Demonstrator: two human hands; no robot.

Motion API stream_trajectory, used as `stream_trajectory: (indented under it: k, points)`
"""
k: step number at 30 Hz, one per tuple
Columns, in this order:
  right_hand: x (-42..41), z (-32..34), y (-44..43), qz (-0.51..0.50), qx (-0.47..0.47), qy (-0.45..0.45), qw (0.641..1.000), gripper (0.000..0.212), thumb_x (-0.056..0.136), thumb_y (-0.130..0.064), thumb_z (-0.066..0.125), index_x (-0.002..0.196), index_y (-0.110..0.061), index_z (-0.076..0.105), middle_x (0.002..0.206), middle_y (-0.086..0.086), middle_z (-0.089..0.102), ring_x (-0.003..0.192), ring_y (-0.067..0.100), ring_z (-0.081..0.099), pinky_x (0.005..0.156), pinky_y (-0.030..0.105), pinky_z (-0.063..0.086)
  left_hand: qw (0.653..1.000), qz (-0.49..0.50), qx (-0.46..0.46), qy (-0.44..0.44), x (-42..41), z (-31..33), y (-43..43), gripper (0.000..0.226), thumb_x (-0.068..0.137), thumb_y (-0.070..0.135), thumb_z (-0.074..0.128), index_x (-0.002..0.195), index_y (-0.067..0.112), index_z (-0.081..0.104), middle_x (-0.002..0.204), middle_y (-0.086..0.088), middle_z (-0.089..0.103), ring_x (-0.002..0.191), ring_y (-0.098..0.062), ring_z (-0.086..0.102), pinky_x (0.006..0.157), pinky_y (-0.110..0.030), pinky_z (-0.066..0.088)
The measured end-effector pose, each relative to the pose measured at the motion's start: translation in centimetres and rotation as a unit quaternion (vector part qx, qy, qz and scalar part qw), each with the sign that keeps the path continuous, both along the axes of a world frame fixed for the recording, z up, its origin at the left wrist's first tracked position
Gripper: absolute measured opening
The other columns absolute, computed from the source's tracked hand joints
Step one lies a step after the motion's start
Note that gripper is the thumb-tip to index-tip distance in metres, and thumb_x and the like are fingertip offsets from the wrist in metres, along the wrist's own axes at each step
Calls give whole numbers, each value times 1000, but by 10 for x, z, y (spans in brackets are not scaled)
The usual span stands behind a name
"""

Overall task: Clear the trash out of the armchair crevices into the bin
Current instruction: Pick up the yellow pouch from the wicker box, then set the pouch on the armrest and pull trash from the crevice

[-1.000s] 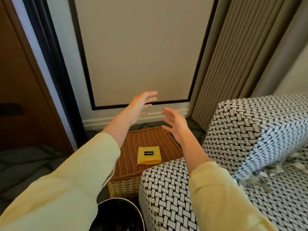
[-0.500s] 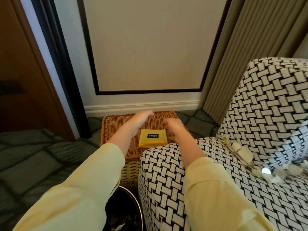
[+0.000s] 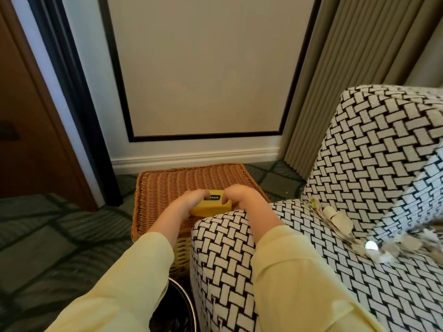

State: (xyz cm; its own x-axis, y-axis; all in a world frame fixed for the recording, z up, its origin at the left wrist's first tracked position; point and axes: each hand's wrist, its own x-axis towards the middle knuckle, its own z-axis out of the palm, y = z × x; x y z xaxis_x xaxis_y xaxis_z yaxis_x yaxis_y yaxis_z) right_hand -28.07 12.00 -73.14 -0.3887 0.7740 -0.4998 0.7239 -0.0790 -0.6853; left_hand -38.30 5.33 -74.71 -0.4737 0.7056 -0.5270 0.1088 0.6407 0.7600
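In the head view, just past the rounded arm of the armchair [image 3: 225, 250], both hands are down on a yellow pouch [image 3: 211, 208] that lies on the flat woven top of a wicker basket [image 3: 182, 178]. The left hand [image 3: 190, 200] curls its fingers over the pouch's upper left corner and the right hand [image 3: 239, 195] does the same at the right corner. Each appears to pinch an edge, though the thumbs are hidden. The pouch looks soft and light, a folded thing with a dark label; what it holds cannot be told. The trash [image 3: 335, 218] lies untouched along the crevice where the seat meets the chair's back, off to the right and well apart from the hands. It is pale crumpled paper scraps, a printed wrapper and a shiny foil piece [image 3: 371, 246]. I judge all of it very light, limp and crushable, the foil a little slippery. Wedged pieces would want a fingertip pinch on whatever corner sticks up, loose ones could be gathered by the handful, and small bits may slip deeper if pushed. The bin [image 3: 190, 300], dark with a metal rim, stands on the floor just beside the chair's arm, below the left sleeve [image 3: 124, 279]. Its inside is too shadowed to read, and the basket's inside is not visible.
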Motion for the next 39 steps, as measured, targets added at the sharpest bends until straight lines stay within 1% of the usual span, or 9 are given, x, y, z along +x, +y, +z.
stream_trajectory:
  k: [3,6,11,15,18,24,32,36,39]
  points:
    - [3,6,-8,-51,32,59,996,44,88,3,47,131,-4,44,117,15,50,91,26,54,75,34,49,998,29,39,-31,-5,7,-11,57,81,32,56,132,13,39,129,-13,46,112,-27,48,85,-37,42]
    - [4,6,-14,-56,77,109,990,48,87,0,47,134,-12,44,126,13,51,108,28,53,78,35,51,993,36,109,-21,-3,26,-13,57,80,31,59,129,7,41,122,-9,49,110,-26,50,81,-34,42]
    - [20,13,-24,-148,211,181,949,32,95,-11,44,125,-8,54,118,12,62,85,22,59,77,31,51,983,12,171,58,16,55,-20,40,83,29,58,117,10,55,113,-7,53,107,-24,53,88,-36,45]
    - [61,31,-29,-251,208,287,901,31,95,-3,39,108,-13,65,98,10,64,66,15,55,62,25,48,975,9,214,65,32,84,-28,27,88,36,47,99,18,64,110,-7,57,96,-23,52,81,-32,40]
    - [93,46,-37,-217,182,308,908,30,94,-3,40,102,-15,66,103,8,64,83,18,59,69,26,51,967,1,243,75,54,108,-31,18,87,31,47,85,21,62,106,-4,53,92,-20,46,82,-32,38]
    - [163,50,-71,-102,186,280,936,31,92,4,40,98,-14,65,94,-3,61,95,20,58,84,34,52,959,-114,246,81,132,116,-16,10,89,22,55,93,16,61,92,2,57,84,-15,50,67,-26,40]
    - [224,49,-92,13,210,168,963,35,85,11,49,97,-15,68,102,-1,65,101,15,60,87,26,52,924,-288,202,150,192,81,-4,24,92,22,51,103,11,68,108,2,60,104,-15,53,98,-33,40]
    - [240,55,-98,87,218,95,967,52,79,17,46,114,-17,65,115,-1,63,111,13,56,95,29,48,923,-282,193,178,191,71,-2,22,89,10,54,107,15,67,126,-4,58,119,-22,52,104,-40,41]
    - [247,66,-96,45,318,8,947,52,80,14,44,119,-16,62,122,-1,60,111,13,55,95,26,47,937,-242,186,171,185,63,2,22,88,5,53,100,20,64,123,-10,60,116,-27,54,100,-39,44]
